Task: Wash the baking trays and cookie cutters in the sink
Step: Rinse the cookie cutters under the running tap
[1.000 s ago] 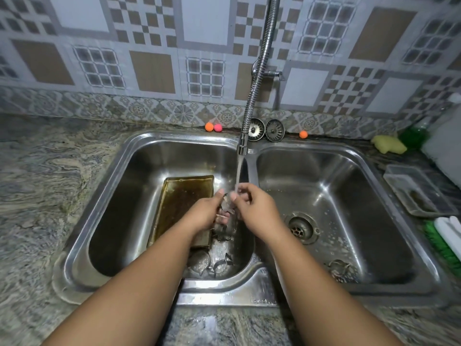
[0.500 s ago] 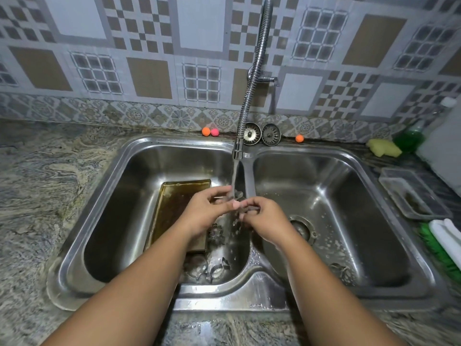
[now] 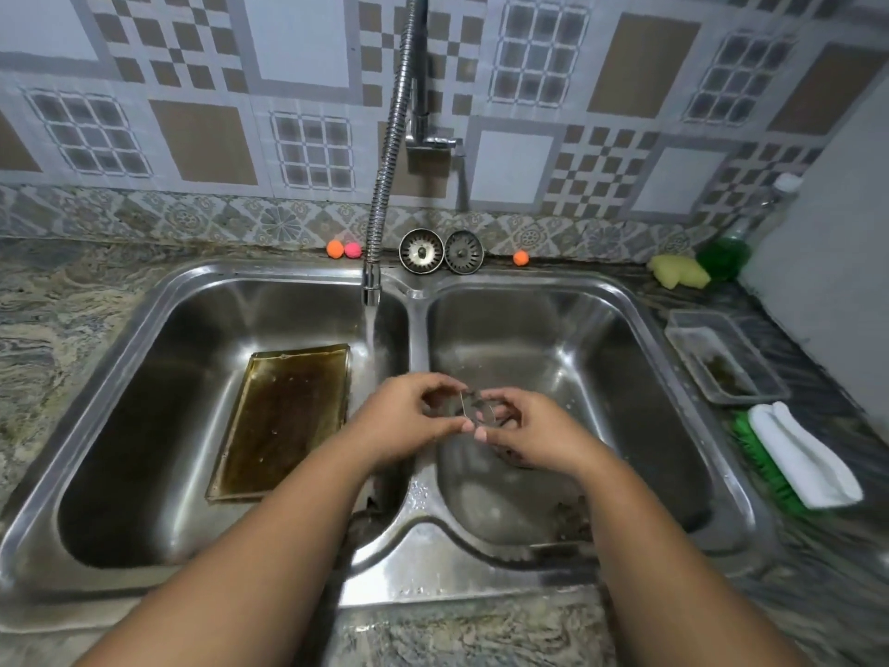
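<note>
A thin metal cookie cutter (image 3: 474, 406) is held over the right basin, just right of the sink divider. My left hand (image 3: 409, 421) and my right hand (image 3: 529, 433) both pinch its rim from either side. A brown greasy baking tray (image 3: 284, 421) lies flat in the left basin of the steel double sink (image 3: 418, 560). More cutters (image 3: 572, 522) lie at the front of the right basin. The tap's flexible spout (image 3: 373, 281) runs water into the left basin, beside my left hand.
Two sink strainers (image 3: 440, 251) and small orange and pink balls (image 3: 344, 249) sit on the back ledge. At the right are a yellow sponge (image 3: 678, 272), a green soap bottle (image 3: 724, 255), a clear plastic tray (image 3: 721, 358), and a white cloth (image 3: 798, 454) over a green brush.
Both hands have carried the cutter from under the water stream in the left basin rightward, across the divider, to over the right basin. The water keeps running.
</note>
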